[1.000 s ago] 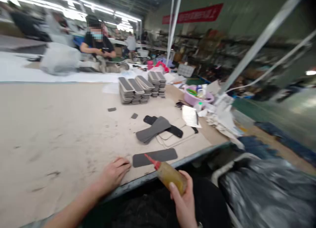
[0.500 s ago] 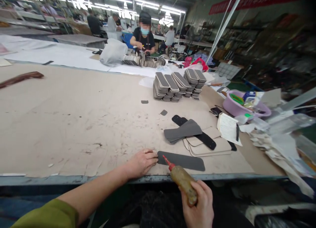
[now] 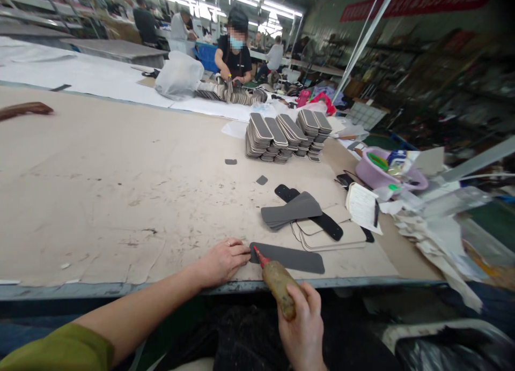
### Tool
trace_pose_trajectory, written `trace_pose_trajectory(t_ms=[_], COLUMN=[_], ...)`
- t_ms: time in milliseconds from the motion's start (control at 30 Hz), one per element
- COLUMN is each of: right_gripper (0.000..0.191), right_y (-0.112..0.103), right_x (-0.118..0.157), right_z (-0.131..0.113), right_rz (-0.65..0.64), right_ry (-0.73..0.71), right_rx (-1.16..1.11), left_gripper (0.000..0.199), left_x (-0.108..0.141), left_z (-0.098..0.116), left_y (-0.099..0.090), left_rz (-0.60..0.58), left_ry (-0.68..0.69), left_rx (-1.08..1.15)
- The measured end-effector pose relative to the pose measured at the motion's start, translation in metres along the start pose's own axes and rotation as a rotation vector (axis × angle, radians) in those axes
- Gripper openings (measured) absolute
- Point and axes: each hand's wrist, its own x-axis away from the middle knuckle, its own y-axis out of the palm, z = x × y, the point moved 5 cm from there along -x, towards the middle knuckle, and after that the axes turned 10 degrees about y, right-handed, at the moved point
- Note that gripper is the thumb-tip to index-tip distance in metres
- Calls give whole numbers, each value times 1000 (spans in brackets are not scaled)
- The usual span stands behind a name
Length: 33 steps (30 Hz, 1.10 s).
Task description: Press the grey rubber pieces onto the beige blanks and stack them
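A dark grey strip (image 3: 293,259) with rounded corners lies flat along the table's front edge. My left hand (image 3: 225,261) rests flat on the table, fingers stretched out, its fingertips at the strip's left end. In my right hand (image 3: 303,317) is a yellowish-brown squeeze bottle (image 3: 277,285) with a red nozzle. The nozzle tip is over the left end of the strip; whether it touches I cannot tell. Beyond the strip lies a fanned pile of grey strips (image 3: 287,213) across a black strip (image 3: 332,227), with thin beige dark-edged pieces (image 3: 322,242) beside it.
Several stacks of grey strips (image 3: 273,138) stand farther back. To the right are a written paper (image 3: 362,206), a purple basin (image 3: 364,170) and scraps. A brown strip-like thing (image 3: 28,111) lies at the far left. A co-worker (image 3: 235,52) handles pieces across the table.
My right hand has brought the bottle left and up, so its nozzle is nearer the strip's left end. My left hand stays at that end. The whole view has shifted slightly.
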Motion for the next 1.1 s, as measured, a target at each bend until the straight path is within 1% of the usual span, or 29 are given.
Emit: trace_pose_trajectory(t_ms=[167, 400, 500, 600, 767, 833, 933, 1100], right_gripper=[29, 31, 32, 33, 34, 33, 31, 32], right_y=[-4, -19, -23, -19, -5, -3, -8, -24], right_x=[1, 6, 7, 5, -3, -5, -2, 10], right_z=[5, 29, 33, 24, -2, -4, 7, 38], right_rz=[12, 59, 94, 84, -11, -23, 14, 91], right_ry=[36, 158, 186, 168, 77, 72, 105, 202], right_rx=[3, 13, -9, -31, -86, -83, -51, 19], left_gripper=[29, 28, 29, 29, 30, 30, 30, 28], left_x=[1, 2, 3, 3, 1, 0, 1, 2], left_z=[-1, -4, -4, -4, -2, -1, -1, -3], left_y=[2, 3, 4, 5, 4, 2, 1, 3], left_rz=[-19, 6, 13, 10, -34, -30, -13, 1], left_ry=[-4, 10, 25, 25, 1, 4, 15, 22], left_rx=[-26, -82, -81, -80, -92, -95, -103, -101])
